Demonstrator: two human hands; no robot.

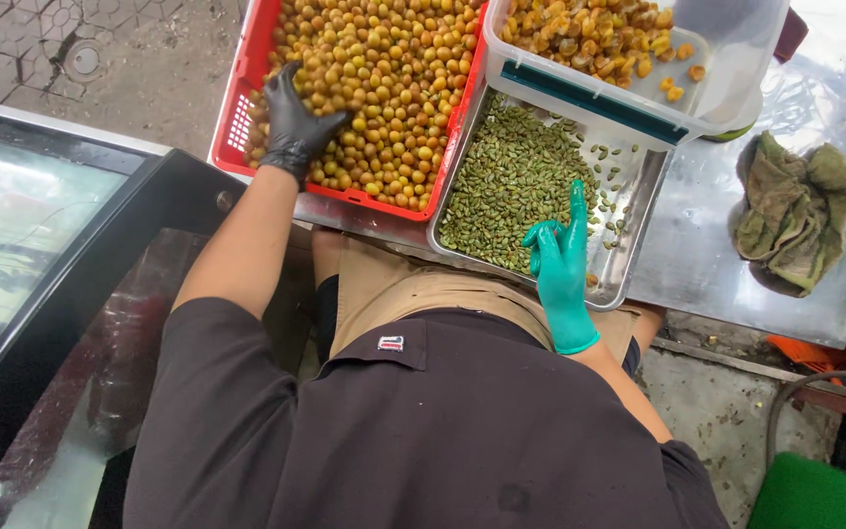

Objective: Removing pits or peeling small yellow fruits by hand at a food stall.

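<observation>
The left hand (296, 122), in a black glove, lies palm down at about ten o'clock in the view, inside the red plastic crate (237, 127). Its fingers are spread and curled over the heap of small round yellow-brown fruits (384, 88) filling that crate; it presses on them, though whether any are actually gripped under the palm cannot be told.

The right hand (560, 260), in a teal glove, sits at roughly three o'clock from the view's centre, over the near right corner of the shallow rectangular steel tray (638, 211). Its index finger points straight up toward twelve o'clock, the other fingers loosely bent; it looks released, holding nothing that can be seen. The pile of green pointed seeds (511, 181) lies in the tray just to the hand's eleven o'clock, with stray seeds scattered beside the raised finger.

At one o'clock, above the tray and overlapping its far edge, stands a clear plastic tub (736, 59) holding darker orange-brown fruit pieces (589, 34). A crumpled olive-green cloth (795, 211) rests on the steel tabletop (717, 255) at three o'clock, well apart from the right hand.
</observation>
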